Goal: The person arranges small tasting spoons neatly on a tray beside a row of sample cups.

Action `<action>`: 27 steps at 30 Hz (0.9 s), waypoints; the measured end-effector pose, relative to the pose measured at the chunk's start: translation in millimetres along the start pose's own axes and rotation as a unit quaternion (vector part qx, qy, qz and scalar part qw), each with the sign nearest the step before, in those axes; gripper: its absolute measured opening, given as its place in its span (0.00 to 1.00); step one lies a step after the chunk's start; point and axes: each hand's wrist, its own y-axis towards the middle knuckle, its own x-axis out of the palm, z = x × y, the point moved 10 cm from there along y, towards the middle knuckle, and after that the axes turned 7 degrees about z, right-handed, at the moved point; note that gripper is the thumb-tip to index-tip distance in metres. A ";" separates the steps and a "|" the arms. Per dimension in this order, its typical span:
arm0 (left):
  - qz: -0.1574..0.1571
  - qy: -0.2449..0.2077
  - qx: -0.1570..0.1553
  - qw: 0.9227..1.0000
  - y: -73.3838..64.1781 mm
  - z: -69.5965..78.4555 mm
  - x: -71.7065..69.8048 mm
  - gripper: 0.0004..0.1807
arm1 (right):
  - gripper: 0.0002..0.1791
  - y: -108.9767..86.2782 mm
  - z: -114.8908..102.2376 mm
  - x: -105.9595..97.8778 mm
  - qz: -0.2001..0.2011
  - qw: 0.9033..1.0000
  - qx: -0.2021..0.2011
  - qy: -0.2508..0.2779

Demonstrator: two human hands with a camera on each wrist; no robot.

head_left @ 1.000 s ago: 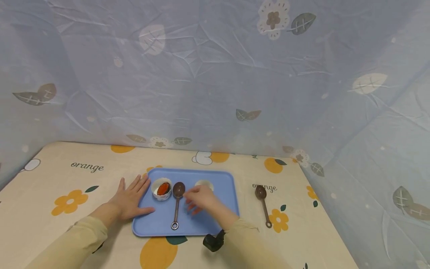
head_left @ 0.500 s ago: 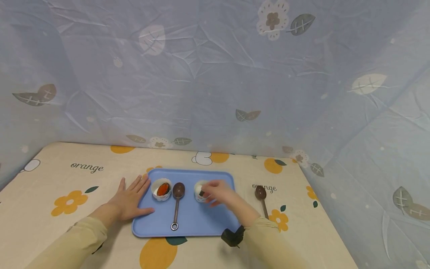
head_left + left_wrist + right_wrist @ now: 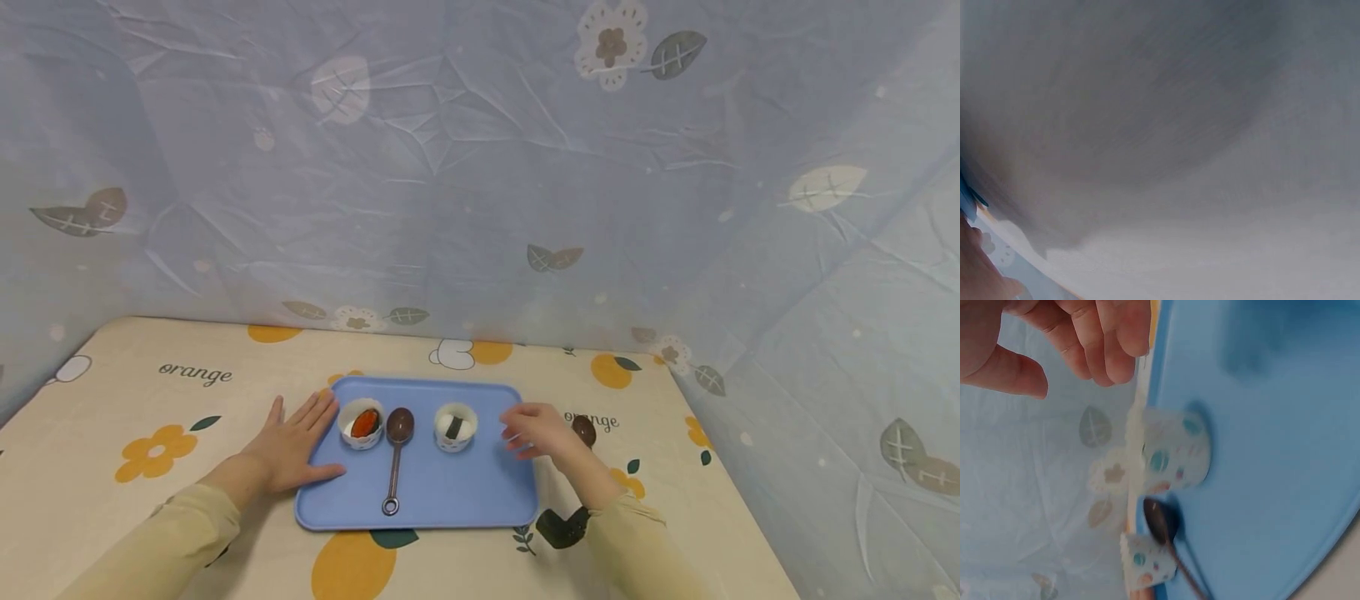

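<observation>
My left hand point(image 3: 288, 448) lies flat with fingers spread at the left edge of a blue tray point(image 3: 431, 492), its thumb over the rim. Above the tray's right edge hovers my right hand point(image 3: 542, 429), fingers loosely bent and holding nothing. In the right wrist view its fingers point(image 3: 1085, 337) hang apart from the cups. A white paper cup point(image 3: 349, 415) on the tray's left holds an orange-topped sushi piece point(image 3: 366, 422). A second patterned cup point(image 3: 454, 442) on the right holds a white sushi piece with a dark band point(image 3: 454, 427). Between the cups lies a brown spoon point(image 3: 398, 433).
Right of the tray, another brown spoon point(image 3: 584, 431) lies on the orange-print tablecloth point(image 3: 247, 550), partly hidden by my right forearm. A leaf-patterned cloth point(image 3: 450, 183) hangs behind the table. A black device point(image 3: 562, 527) sits at my right wrist.
My right hand has moved from over the tray's middle, past the right cup, to the tray's right edge. The banded sushi piece now shows in that cup. The left hand has stayed put.
</observation>
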 end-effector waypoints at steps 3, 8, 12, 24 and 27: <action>0.004 0.005 0.003 1.000 -0.4 -0.5 0.9 0.55 | 0.19 -0.3 9.3 -13.2 0.019 1.000 0.008 -0.009; 0.003 0.008 0.003 1.000 -1.0 -0.1 0.4 0.54 | 0.19 0.5 23.0 -31.6 0.039 0.999 0.023 -0.029; -0.003 0.009 0.003 1.000 -1.2 2.3 -2.0 0.54 | 0.20 2.6 33.1 -44.3 0.045 0.998 0.039 -0.027; -0.001 0.013 0.002 1.000 -0.3 4.3 -4.5 0.54 | 0.21 2.4 59.5 -76.6 0.053 0.997 0.059 -0.025; -0.007 0.017 -0.001 1.000 0.1 3.8 -3.6 0.54 | 0.20 1.3 64.8 -83.9 0.061 0.996 0.060 -0.029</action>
